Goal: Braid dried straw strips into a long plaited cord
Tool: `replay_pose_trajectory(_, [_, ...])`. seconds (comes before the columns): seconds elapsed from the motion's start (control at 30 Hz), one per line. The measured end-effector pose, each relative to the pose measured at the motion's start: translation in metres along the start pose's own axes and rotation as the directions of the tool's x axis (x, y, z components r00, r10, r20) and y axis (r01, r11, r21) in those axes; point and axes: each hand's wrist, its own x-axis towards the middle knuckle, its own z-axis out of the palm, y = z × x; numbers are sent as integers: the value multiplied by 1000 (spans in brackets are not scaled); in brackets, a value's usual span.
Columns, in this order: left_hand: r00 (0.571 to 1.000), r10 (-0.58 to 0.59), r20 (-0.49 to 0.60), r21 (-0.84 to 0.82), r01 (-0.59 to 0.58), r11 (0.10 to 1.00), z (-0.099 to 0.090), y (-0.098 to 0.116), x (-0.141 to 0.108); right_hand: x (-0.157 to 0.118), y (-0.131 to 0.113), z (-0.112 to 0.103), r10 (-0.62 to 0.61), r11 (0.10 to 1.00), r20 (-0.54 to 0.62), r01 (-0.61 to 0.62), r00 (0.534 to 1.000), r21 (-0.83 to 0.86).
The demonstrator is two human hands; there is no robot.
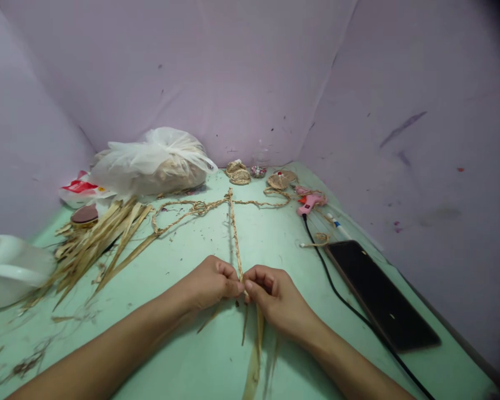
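A thin straw-coloured braid runs down the middle of the green table, its far end knotted near a longer braided cord that lies crosswise. My left hand pinches the near end of the braid between thumb and fingers. Right beside it, my right hand is closed on the same spot, fingertips almost touching the left ones. Loose flat strands fan out below my hands toward the table's near edge. How the strands cross between my fingertips is hidden.
Dry leaf strips, a white jug and a stuffed plastic bag are on the left. To the right lie a pink glue gun, its black cord and a dark tablet-like slab. Woven discs sit at the back.
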Motion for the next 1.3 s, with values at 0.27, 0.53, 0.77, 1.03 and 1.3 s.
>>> replay_pose_trajectory(0.27, [992,32,-122,-59,-40,997,14,-10,-3,-7,-3,-6,8,956,-102,-37,995,-291])
replay_pose_trajectory(0.53, [993,-44,-113,-183,23,983,19,-7,-9,-29,-1,14,-297,782,-71,200,952,-590])
replay_pose_trajectory(0.77, [995,21,-102,-166,-38,985,19,-16,-6,-31,13,23,-515,431,113,371,850,-823])
replay_pose_trajectory(1.03, [995,94,-16,-165,-95,982,13,-21,-3,-19,-13,-5,-115,991,-304,87,946,-105])
replay_pose_trajectory(1.3, [963,188,193,-41,-184,982,1,-19,-1,-2,-17,7,301,832,240,-377,923,407])
